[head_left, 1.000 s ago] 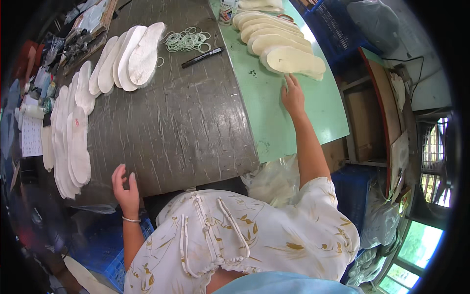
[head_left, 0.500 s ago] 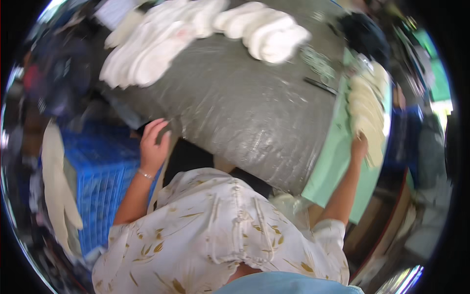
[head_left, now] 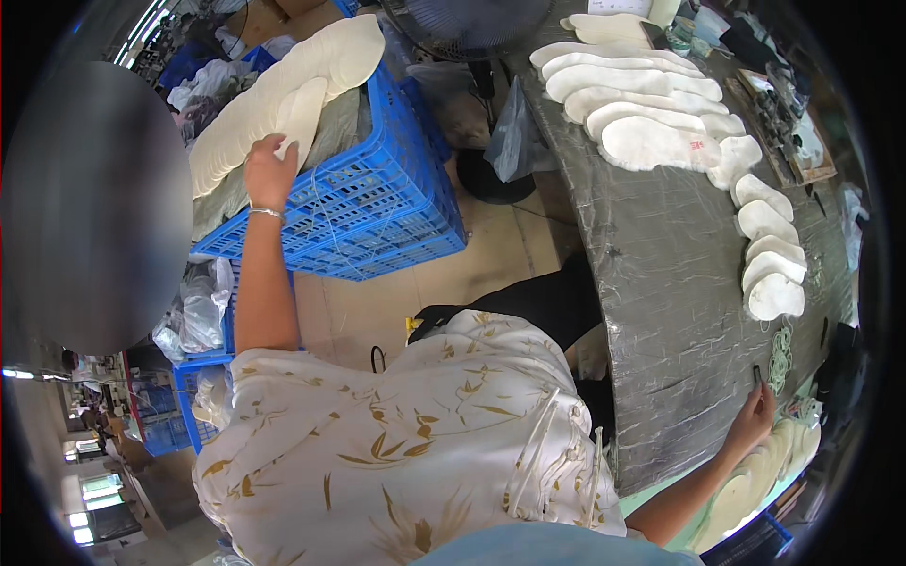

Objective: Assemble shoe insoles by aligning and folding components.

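Observation:
On the left, my left hand [head_left: 271,172] reaches over a blue plastic crate [head_left: 363,203]. Its fingers and thumb are curled at a single cream insole [head_left: 304,115], which lies aslant across a long overlapping row of cream insoles [head_left: 247,121] on top of the crate. At the lower right, my right hand [head_left: 752,422] is low over the table, fingertips pinched around the near end of a thin dark stick-like tool [head_left: 757,374]. Just past it lies a bundle of pale green string [head_left: 780,362]. More cream insoles [head_left: 755,469] lie beside my right forearm, partly behind it.
White padded insoles [head_left: 656,141] lie overlapped along the far side of the plastic-covered grey table [head_left: 675,283], with shorter white pads [head_left: 774,264] to their right. A fan [head_left: 462,24] stands behind. A wooden tray [head_left: 802,156] holds dark parts. A large blurred dark shape [head_left: 99,208] blocks the left.
My view has swung left toward the crate. My left hand has gone from beside the table to the insoles on the crate. The right hand has moved from the cream insoles to the dark tool.

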{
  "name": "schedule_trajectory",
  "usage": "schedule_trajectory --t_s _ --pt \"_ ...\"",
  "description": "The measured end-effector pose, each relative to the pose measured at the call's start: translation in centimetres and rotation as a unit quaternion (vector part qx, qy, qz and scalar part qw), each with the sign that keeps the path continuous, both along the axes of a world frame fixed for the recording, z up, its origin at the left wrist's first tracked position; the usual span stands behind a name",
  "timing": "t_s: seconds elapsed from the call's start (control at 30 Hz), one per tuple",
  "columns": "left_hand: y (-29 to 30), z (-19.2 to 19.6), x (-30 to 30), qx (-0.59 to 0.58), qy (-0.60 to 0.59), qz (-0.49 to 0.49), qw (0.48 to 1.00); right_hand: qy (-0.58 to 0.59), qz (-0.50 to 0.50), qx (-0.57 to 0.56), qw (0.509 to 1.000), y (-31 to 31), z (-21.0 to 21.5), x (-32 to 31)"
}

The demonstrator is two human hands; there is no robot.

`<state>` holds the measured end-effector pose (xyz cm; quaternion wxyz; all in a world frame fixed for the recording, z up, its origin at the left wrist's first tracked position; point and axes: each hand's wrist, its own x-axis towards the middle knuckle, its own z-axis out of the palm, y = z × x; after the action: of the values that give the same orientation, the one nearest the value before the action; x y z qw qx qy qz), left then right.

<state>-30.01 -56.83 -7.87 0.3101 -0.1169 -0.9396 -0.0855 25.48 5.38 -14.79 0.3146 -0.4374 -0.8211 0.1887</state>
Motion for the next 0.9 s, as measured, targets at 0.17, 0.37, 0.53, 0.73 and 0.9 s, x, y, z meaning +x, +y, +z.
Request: schedule_trajectory --t_s 0.17,0.37,0.53,0.73,0.9 --pt "-0.3 -3.4 -1.2 0.06 -0.012 -0.03 0.998 -0.085 -0.014 -0.037 0.996 -3.2 0.2 -6.6" --pt "13.7 -5.4 2.6 0.104 -0.034 -0.241 0.964 -0.198 -0.045 0.004 0.979 1.2 -1.7 -15.5" --pt "20.9 -7.2 5.1 0.119 -0.09 -0.376 0.914 -0.294 -0.145 0.027 0.944 5.3 -3.5 -16.3" --pt "28.2 -9.3 8.1 0.18 -0.206 -0.483 0.832 -0.169 -0.175 0.022 0.97 7.8 -3.1 -14.7" --pt "39.8 -7.8 12.3 0.177 -0.24 -0.666 0.684 -0.09 -0.159 -0.016 0.983 9.4 -2.0 -12.8"
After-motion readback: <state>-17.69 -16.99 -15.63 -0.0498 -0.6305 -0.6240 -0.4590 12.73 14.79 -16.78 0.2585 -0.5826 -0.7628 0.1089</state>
